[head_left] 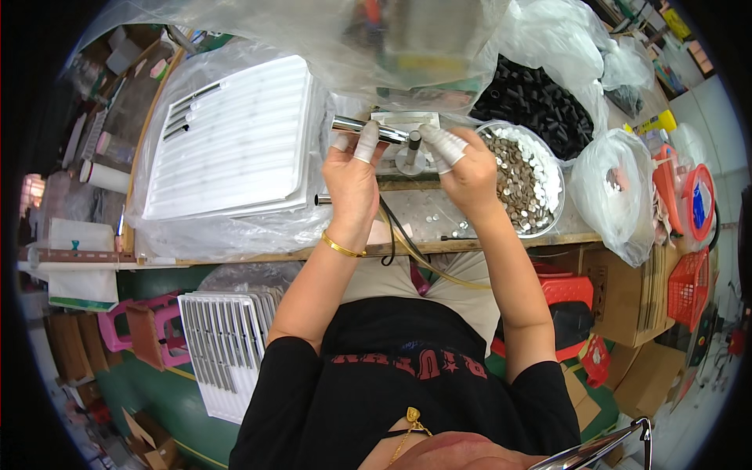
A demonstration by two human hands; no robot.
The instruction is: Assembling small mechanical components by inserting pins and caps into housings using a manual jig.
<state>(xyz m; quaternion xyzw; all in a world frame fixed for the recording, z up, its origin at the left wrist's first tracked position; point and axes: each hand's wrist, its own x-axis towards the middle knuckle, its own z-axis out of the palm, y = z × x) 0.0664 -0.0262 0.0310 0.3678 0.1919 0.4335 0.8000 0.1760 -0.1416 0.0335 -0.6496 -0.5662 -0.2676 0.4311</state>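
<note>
Plastic-draped clutter fills a workshop bench (427, 205), with a stack of white trays (235, 149) to the left of the left fingers. Black pieces (536, 110) lie heaped beyond and right of the right fingers, and a bowl (561, 200) of small discs (513, 176) sits just beside that hand. Left hand (351, 180), fingertips wrapped in white, pinches closed on a shiny metal tube (392, 135), held nearly level. Right hand (472, 172), also wrapped, bends its fingers inward by the tube's right end; whether they grip anything cannot be told. Between both sets of fingertips stands a short post (414, 142). Good handling likely means a firm left pinch near the working end, tube unrolled and steady, wraps kept between skin and polish.
</note>
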